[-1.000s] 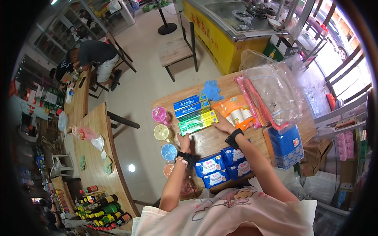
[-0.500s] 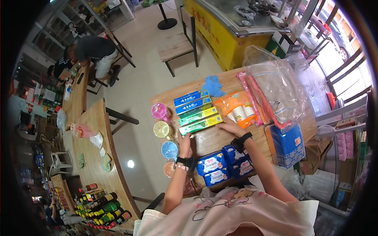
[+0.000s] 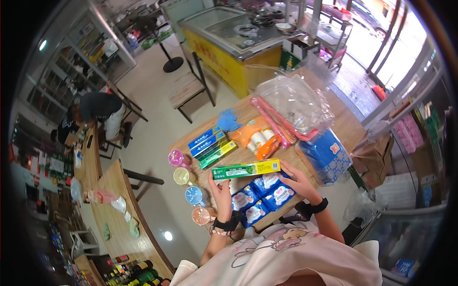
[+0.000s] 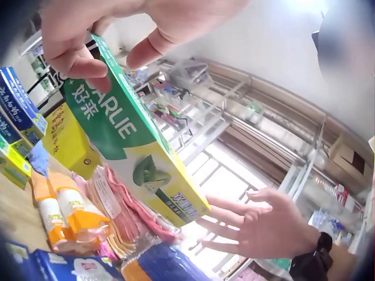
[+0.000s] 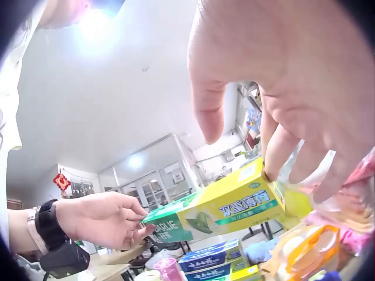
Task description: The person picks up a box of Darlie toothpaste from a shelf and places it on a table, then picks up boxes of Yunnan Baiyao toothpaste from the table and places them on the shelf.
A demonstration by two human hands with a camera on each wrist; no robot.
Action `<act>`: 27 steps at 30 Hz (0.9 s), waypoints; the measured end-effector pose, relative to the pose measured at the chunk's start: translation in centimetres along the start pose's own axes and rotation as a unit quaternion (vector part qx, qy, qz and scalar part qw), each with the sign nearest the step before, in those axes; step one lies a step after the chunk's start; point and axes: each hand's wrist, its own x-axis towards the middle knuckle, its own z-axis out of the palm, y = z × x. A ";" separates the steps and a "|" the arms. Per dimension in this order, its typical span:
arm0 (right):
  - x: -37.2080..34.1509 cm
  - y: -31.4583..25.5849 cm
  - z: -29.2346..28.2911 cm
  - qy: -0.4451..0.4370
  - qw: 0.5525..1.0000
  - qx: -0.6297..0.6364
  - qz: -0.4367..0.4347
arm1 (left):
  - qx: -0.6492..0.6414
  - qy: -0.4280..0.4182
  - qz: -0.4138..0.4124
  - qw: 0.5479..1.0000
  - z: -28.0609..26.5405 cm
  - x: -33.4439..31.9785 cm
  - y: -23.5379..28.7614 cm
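Observation:
A green and yellow toothpaste box (image 3: 245,169) is lifted in front of the body, above several blue soft packs (image 3: 278,196). My left hand (image 3: 220,194) pinches its green end between thumb and fingers, as the left wrist view also shows. At the yellow end is my right hand (image 3: 301,185), its fingers stretched out and the tips right at the box. Beyond, another green and yellow toothpaste box (image 3: 217,155) lies on the table beside two blue toothpaste boxes (image 3: 206,139).
Pink, yellow, blue and orange cups (image 3: 194,196) line the table's left edge. Behind lie a blue cloth (image 3: 229,120), an orange pack of white rolls (image 3: 257,137) and clear plastic bags (image 3: 296,102). A large blue pack (image 3: 329,157) sits at right.
The nearest green and yellow box has left the row on the table and come up towards the body with both hands. The head view has swung to the right.

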 end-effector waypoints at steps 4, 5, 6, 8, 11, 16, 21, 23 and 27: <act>-5.9 -2.1 -2.9 0.049 0.999 -0.015 0.006 | 0.030 -0.075 0.033 0.996 2.6 -3.1 -0.9; -7.4 -2.4 -3.6 0.068 0.997 -0.023 0.007 | 0.032 -0.093 0.036 0.994 3.3 -4.1 -1.0; -9.0 -2.5 -4.3 0.090 0.996 0.002 0.014 | 0.021 -0.110 0.028 0.993 4.2 -5.4 -0.4; -12.1 -2.7 -5.7 0.129 0.991 -0.023 -0.003 | -0.007 -0.138 0.037 0.990 6.4 -7.8 0.4; -16.8 -2.9 -8.0 0.186 0.980 -0.064 -0.033 | 0.011 -0.173 0.049 0.984 9.6 -11.4 1.0; -24.9 -1.1 -10.9 0.259 0.953 0.136 -0.082 | -0.019 -0.261 0.043 0.964 15.2 -18.0 1.2; -32.6 -0.6 -14.0 0.347 0.921 0.095 -0.146 | -0.001 -0.362 0.006 0.932 19.2 -24.6 -0.4; -34.9 -0.5 -15.2 0.377 0.905 0.087 -0.176 | 0.021 -0.386 0.040 0.921 20.7 -27.2 0.3; -40.0 -0.3 -16.7 0.431 0.878 0.074 -0.196 | 0.017 -0.423 0.068 0.903 23.3 -31.5 0.6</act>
